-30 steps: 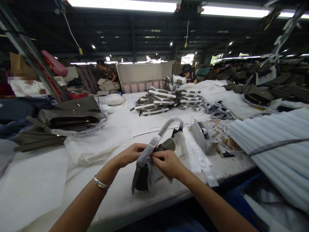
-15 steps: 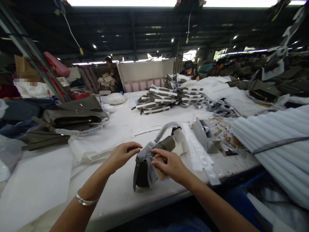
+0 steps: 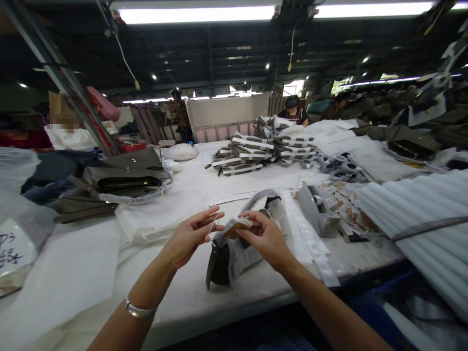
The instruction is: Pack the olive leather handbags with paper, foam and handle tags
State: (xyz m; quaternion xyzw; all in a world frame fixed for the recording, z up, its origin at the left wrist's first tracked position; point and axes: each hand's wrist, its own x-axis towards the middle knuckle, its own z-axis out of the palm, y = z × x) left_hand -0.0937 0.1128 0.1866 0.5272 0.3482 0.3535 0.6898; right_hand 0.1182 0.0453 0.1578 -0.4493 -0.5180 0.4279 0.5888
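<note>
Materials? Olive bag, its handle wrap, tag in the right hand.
Bag: probably leather or faux leather, olive, matte, smooth stiff flap. Handle wrap: thin translucent foam or tissue sheet, whitish, crinkled. Tag in the right hand: brown cardstock, flat, matte; the left hand pinches its thin pale string.

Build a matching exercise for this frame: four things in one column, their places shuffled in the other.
Things
1. tag
2. string
3. tape dispenser
4. foam rolls

Places
A. far right of the view
B. pinched in the left hand
C. held in the right hand
D. right of the bag, beyond white strips

Pairs: 1-C, 2-B, 3-D, 4-A
</note>
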